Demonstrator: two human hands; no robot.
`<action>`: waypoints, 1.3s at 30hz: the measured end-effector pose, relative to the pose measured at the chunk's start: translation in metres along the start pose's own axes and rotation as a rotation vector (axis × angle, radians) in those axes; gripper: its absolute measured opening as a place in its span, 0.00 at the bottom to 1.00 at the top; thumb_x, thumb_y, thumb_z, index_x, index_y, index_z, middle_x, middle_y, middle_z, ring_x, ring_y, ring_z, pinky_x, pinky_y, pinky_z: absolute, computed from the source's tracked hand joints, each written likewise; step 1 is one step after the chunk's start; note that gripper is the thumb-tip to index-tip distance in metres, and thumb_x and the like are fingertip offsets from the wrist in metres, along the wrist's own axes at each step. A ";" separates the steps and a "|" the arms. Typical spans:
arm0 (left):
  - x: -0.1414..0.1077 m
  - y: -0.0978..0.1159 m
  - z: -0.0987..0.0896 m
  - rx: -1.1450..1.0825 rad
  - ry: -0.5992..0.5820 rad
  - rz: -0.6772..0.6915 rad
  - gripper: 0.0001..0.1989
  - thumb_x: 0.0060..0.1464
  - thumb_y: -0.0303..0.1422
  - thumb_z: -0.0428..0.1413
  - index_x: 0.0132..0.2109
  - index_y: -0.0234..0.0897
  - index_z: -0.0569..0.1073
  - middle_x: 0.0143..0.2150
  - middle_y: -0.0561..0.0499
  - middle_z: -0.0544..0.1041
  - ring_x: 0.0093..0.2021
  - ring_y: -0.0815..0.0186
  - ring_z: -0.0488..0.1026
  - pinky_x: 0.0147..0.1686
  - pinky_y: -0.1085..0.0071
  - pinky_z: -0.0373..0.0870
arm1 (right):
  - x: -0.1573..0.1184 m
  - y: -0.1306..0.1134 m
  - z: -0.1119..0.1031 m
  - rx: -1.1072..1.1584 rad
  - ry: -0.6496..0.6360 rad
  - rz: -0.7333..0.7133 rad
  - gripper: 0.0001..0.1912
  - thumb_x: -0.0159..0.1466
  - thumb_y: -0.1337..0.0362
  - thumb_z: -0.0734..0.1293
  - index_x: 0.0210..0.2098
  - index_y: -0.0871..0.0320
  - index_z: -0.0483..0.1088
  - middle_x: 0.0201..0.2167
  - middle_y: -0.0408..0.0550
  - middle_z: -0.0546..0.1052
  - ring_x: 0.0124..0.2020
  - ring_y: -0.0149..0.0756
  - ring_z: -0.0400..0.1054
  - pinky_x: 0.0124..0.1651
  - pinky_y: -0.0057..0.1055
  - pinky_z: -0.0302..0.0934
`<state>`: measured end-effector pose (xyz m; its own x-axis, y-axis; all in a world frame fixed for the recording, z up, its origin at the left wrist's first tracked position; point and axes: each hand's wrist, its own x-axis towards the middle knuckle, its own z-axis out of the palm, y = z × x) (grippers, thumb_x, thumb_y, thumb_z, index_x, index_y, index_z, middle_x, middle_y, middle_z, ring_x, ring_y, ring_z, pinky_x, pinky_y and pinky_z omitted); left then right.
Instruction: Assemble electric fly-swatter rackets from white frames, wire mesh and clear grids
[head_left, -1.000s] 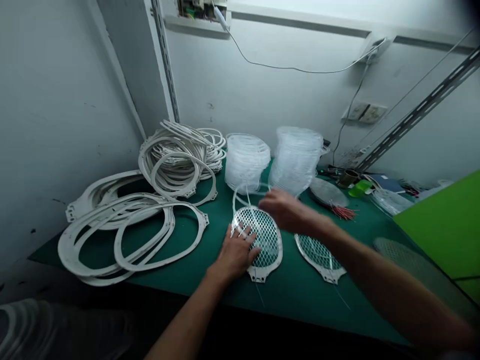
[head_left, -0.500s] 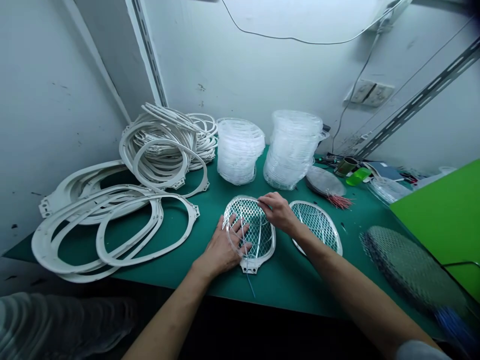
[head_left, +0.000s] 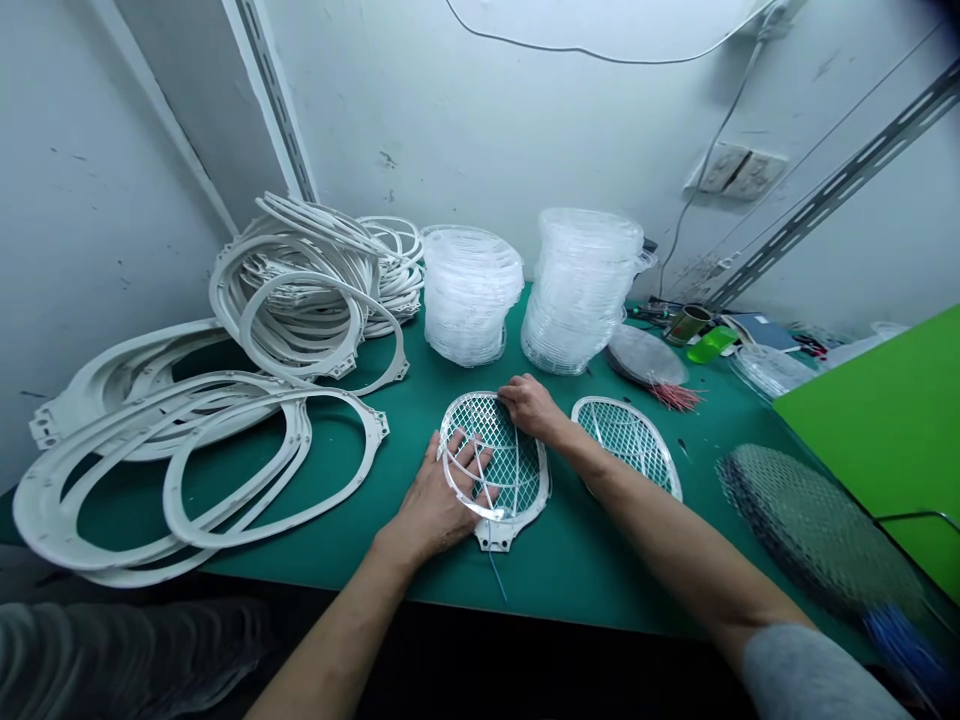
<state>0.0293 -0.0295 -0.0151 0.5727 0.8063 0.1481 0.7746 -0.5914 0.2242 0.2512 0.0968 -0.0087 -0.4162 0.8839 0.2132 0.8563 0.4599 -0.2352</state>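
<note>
- Pinching far rim of clear ring [head_left: 496, 515]: R hand [head_left: 525, 405], grip closed on it, ctr of pic.
- L hand [head_left: 435, 505], lower ctr: fingers spread on mesh [head_left: 529, 465], seen thru ring.
- Ring lies over mesh & white hoop [head_left: 495, 540], lower ctr; blue wire [head_left: 496, 577] at hoop's tab.
- 2nd meshed hoop [head_left: 630, 440] just R, partly behind forearm.
- Clear stacks [head_left: 581, 290], upper ctr; spare hoops [head_left: 274, 530], L side.
- Mesh disc stack [head_left: 817, 530], lower R, also on green bench [head_left: 585, 570].

White mesh frame [head_left: 532, 465], overlaid clear ring [head_left: 516, 468]
</note>
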 end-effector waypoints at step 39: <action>0.000 0.000 0.004 -0.001 0.013 -0.004 0.29 0.68 0.48 0.47 0.70 0.42 0.65 0.73 0.45 0.64 0.76 0.48 0.49 0.73 0.41 0.40 | 0.005 -0.014 -0.003 -0.209 -0.089 0.117 0.14 0.73 0.67 0.58 0.44 0.59 0.76 0.44 0.58 0.77 0.46 0.47 0.65 0.44 0.38 0.54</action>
<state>0.0300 -0.0295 -0.0189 0.5663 0.8085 0.1601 0.7764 -0.5885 0.2255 0.2377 0.0948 -0.0016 -0.3275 0.9384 0.1098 0.9411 0.3344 -0.0504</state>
